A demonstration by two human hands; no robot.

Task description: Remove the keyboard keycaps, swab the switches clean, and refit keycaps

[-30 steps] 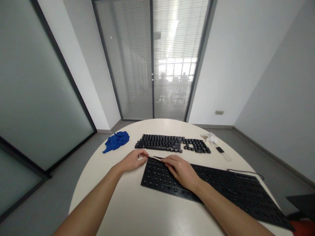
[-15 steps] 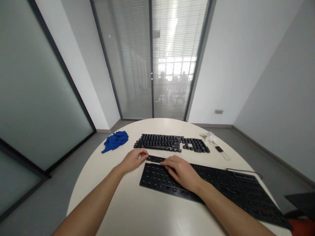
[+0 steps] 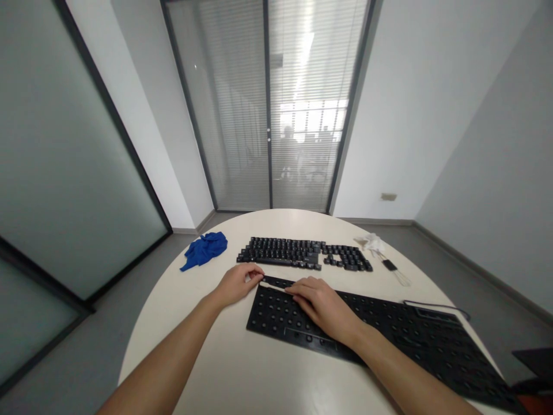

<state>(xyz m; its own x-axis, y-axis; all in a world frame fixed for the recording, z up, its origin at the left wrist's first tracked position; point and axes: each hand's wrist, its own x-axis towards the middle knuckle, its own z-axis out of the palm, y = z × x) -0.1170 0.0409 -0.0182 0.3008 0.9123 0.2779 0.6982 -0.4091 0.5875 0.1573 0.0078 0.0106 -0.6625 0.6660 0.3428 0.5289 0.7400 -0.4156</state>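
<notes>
A black keyboard base [image 3: 298, 325], stripped of its keycaps, lies slantwise on the round table. At its upper left corner the thumb and fingers of my left hand [image 3: 239, 282] are pinched on the edge. My right hand [image 3: 322, 302] rests over the base's left part, its fingers drawn together near the top row. From its fingertips a thin pale strip [image 3: 273, 286] runs left across the base; whether it is a stick held in the fingers I cannot tell. Behind the base, the removed black keycaps [image 3: 280, 252] are laid out in keyboard order.
A crumpled blue cloth [image 3: 205, 249] lies at the far left of the pale table [image 3: 276, 380]. At the right are a white crumpled tissue or cloth [image 3: 370, 241] and a small wire whisk-like tool [image 3: 391, 266]. A black cable [image 3: 436, 305] trails behind the base.
The view has shifted slightly. My left fingertips have come closer to the base's upper left corner. My right hand stays over the top row, almost unmoved.
</notes>
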